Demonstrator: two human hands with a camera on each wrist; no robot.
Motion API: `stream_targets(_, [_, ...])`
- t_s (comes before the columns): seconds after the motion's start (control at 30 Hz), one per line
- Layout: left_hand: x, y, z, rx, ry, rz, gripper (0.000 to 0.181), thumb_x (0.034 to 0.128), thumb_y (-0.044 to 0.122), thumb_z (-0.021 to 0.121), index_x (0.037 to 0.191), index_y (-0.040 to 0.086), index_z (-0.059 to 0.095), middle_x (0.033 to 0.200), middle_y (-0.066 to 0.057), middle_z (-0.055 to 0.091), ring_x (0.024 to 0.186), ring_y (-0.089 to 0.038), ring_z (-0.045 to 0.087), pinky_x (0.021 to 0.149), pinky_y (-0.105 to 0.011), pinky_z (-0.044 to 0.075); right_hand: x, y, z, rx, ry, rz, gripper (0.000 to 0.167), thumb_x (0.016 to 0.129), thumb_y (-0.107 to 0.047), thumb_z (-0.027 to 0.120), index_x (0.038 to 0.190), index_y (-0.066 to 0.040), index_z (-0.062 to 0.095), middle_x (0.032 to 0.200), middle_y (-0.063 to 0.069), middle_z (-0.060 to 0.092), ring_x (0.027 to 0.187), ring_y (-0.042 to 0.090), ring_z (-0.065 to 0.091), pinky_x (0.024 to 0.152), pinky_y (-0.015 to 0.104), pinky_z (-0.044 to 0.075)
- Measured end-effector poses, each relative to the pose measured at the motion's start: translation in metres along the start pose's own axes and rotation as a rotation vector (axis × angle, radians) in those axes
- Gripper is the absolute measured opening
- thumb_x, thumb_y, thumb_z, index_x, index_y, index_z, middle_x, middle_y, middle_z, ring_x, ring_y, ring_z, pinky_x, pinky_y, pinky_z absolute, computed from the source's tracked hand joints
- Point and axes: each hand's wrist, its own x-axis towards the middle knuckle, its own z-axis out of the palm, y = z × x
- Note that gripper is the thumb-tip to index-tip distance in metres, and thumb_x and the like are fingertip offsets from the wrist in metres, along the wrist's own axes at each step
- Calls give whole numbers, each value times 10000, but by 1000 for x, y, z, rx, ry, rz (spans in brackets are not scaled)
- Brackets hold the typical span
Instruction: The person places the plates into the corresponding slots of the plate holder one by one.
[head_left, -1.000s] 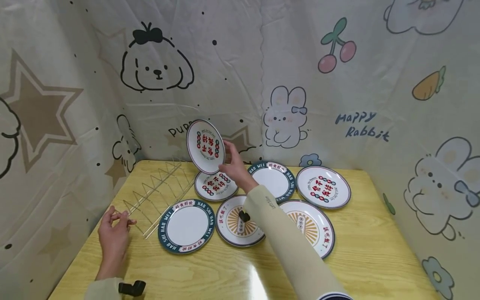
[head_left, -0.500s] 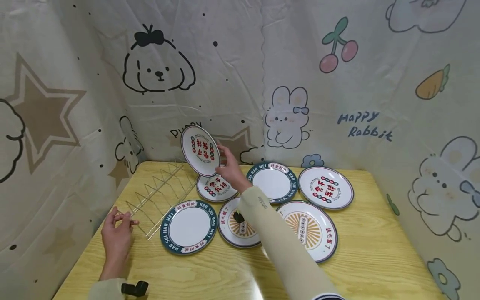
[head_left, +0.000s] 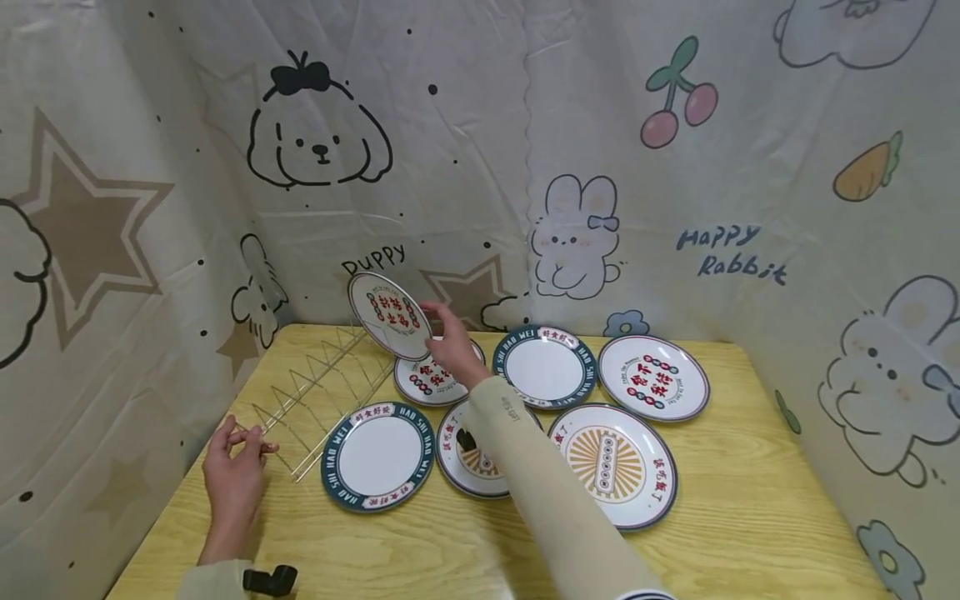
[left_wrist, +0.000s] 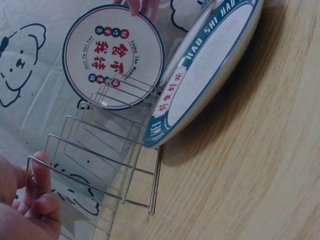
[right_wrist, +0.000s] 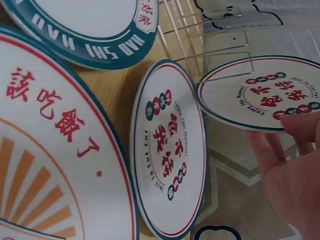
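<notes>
A gold wire rack (head_left: 324, 390) lies at the left of the table. My left hand (head_left: 234, 475) pinches its near end wire; the left wrist view shows thumb and fingers (left_wrist: 42, 202) around that wire. My right hand (head_left: 456, 348) grips the right edge of a white plate with red characters (head_left: 390, 315), tilted and raised at the rack's far end. In the right wrist view the thumb lies on the face of that plate (right_wrist: 270, 95), with fingers beneath. A similar plate (head_left: 429, 382) lies on the table just below the held one.
A green-rimmed plate (head_left: 377, 457) lies right of the rack. Beside it is a sunburst plate (head_left: 471, 479), partly behind my right sleeve. Farther right are another green-rimmed plate (head_left: 547, 367), a larger sunburst plate (head_left: 615, 465) and a red-lettered plate (head_left: 654, 377). Patterned cloth stands behind the table (head_left: 750, 500).
My right hand has moved the held plate left and down toward the rack's far end, and the plate leans back more. My left hand stays on the rack.
</notes>
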Motion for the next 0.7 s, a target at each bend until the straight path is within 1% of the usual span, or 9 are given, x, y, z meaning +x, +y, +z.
stream_targets(0.23, [-1,1,1,-19,7,11,644,1085,222,548,1638,66,257,957,88,512,657,86,635,700,-77,512,0,0,2,0,27,-2,595,1009,92,540,1527,-194,482,1502,58,537,1321,293,578,1022,420,543])
stream_targets(0.33, [-1,0,-1,-20,1,4,649,1085,235,547,1641,76,252,971,82,510,663,81,637,707,-78,512,1,1,2,-14,24,0,566,1019,65,551,1513,-205,497,1489,65,549,1309,286,585,1013,408,548])
stream_targets(0.43, [0,-1,-2,-39,-2,-6,649,1084,240,550,1642,86,256,986,80,511,664,72,639,709,-79,512,3,0,1,-25,11,-8,537,1025,38,568,1498,-211,516,1474,70,561,1310,285,583,1018,409,546])
stream_targets(0.53, [1,-1,-1,-55,-4,-1,643,1085,221,549,1638,70,259,1032,119,505,658,69,639,692,-88,511,4,0,1,-25,10,-22,495,1027,12,589,1468,-210,549,1450,64,580,1311,284,585,1026,415,543])
stream_targets(0.63, [1,-2,0,-57,-1,8,635,1085,213,550,1633,59,269,1084,151,493,654,71,638,680,-92,506,7,1,4,-21,30,-34,444,1024,-13,613,1427,-198,586,1420,52,605,1305,272,592,1034,409,539])
stream_targets(0.7, [1,-2,0,-61,-5,6,639,1084,216,552,1635,65,266,1084,130,491,658,70,638,679,-93,506,10,3,7,-10,56,-35,408,1019,-26,630,1394,-186,613,1392,47,627,1290,261,603,1030,400,541])
